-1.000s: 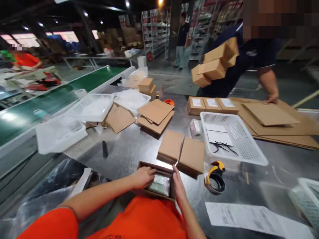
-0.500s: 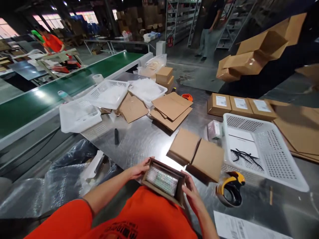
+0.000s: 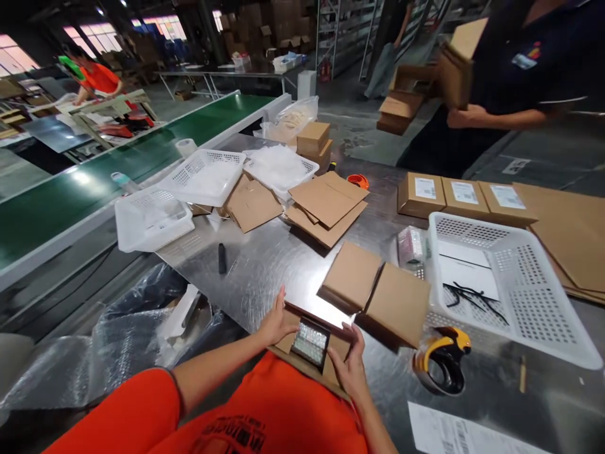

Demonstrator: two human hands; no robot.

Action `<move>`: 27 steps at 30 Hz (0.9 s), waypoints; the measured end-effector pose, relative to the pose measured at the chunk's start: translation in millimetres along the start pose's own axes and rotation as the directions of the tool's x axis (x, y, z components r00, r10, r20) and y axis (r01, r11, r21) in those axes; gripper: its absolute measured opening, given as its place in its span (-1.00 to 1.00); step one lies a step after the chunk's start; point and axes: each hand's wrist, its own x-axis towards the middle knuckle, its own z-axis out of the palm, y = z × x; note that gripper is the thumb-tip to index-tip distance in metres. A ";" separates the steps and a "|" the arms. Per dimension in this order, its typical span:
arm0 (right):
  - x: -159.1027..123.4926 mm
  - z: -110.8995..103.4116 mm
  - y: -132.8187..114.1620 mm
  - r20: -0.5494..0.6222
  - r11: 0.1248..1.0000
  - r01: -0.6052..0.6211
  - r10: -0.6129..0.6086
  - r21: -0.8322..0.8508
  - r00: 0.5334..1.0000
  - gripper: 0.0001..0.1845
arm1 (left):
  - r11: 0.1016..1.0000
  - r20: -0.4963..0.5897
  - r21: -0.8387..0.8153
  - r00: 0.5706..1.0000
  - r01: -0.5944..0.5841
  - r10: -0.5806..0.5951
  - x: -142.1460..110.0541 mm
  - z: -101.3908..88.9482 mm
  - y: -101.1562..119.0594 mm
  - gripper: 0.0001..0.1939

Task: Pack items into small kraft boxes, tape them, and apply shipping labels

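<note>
1. Two bare hands meet at the lower centre of the frame over a small brown cardboard box [image 3: 309,343] resting at the near edge of a shiny metal table [image 3: 265,265].
2. The left hand [image 3: 275,323] lies on the box's left flap, fingers spread and pressing flat, thumb raised.
3. The right hand [image 3: 350,366] covers the right flap, fingers curved down onto the cardboard.
4. Between the flaps a gap shows a bubble-wrapped item [image 3: 311,340] inside the box.
5. Just right of the box, lower right, sits a yellow and black tape dispenser [image 3: 442,359]; above it stands a white perforated plastic basket [image 3: 520,296].
6. Two closed brown cartons [image 3: 375,293] lie side by side just beyond the box, centre frame.
7. At upper right, another person's hand [image 3: 466,115] grips a stack of folded cardboard boxes [image 3: 425,82].
</note>
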 end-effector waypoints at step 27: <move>-15.6 6.8 -35.2 0.001 0.875 -0.408 0.422 0.260 0.907 -0.15 | 0.951 0.024 -0.225 0.977 0.213 -0.213 -18.0 -14.5 14.6 -0.13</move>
